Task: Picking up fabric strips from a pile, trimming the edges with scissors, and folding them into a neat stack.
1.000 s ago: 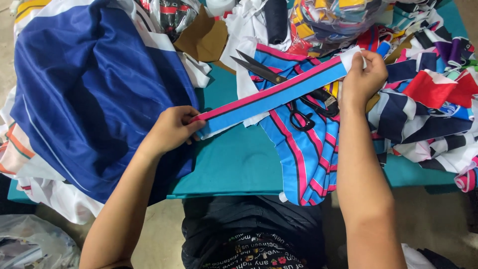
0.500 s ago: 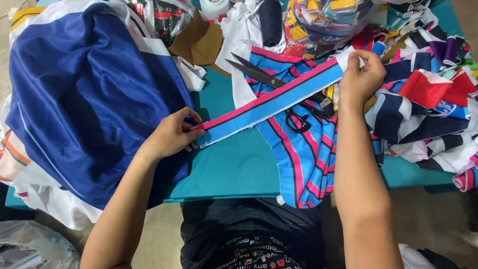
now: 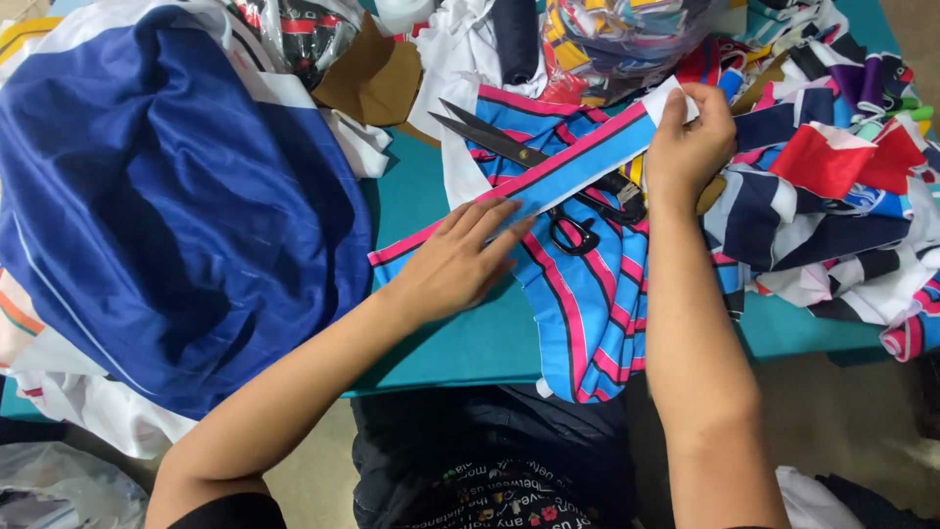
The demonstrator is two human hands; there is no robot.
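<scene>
A long blue fabric strip [image 3: 578, 167] with a pink edge and white end lies stretched diagonally over the teal table [image 3: 460, 343]. My right hand [image 3: 688, 142] pinches its upper white end. My left hand [image 3: 460, 260] lies flat, fingers together, pressing on the strip near its lower middle. Under the strip lie black-handled scissors [image 3: 529, 162], blades pointing up-left, resting on a blue, pink and black striped fabric piece [image 3: 587, 313] that hangs over the table's front edge.
A big heap of dark blue and white cloth [image 3: 166, 216] fills the left. Mixed fabric scraps [image 3: 832, 196] pile up at the right. Brown cardboard [image 3: 377, 83] and a clear bag of scraps [image 3: 627, 39] sit at the back.
My left hand slid right along the strip, from pinching its lower end to pressing flat near its middle. The right hand keeps its hold on the upper end.
</scene>
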